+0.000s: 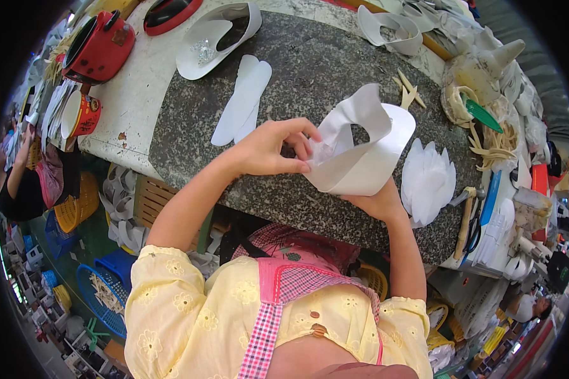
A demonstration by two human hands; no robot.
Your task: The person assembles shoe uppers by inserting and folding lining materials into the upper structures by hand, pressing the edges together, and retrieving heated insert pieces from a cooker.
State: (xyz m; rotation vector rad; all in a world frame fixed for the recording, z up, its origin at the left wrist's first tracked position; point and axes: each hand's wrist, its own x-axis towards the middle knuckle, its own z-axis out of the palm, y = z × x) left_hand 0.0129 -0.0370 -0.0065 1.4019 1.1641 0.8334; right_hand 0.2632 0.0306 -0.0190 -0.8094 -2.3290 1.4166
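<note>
Above the dark speckled stone slab (278, 44) I hold a white shoe upper (367, 167), a curved, open piece of sheet material. My left hand (275, 148) has its thumb and fingers closed at the upper's left edge. Under its right side is my right hand (379, 201), gripping from below with the fingers partly hidden. To the right of the upper lies a fanned stack of white cut pieces (427, 180). Two long white sole-shaped pieces (241, 101) lie crossed on the slab, beyond my left hand. Farther back rests another white upper (199, 50) with small clear bits inside.
At the left stand a red pot (117, 44) and a red paper bowl (90, 117). Along the right are a glue-crusted container (480, 82), a green-handled tool (484, 116), a hammer (466, 221) and scissors (473, 237). More uppers (392, 31) lie at the back. Another person (28, 170) is far left.
</note>
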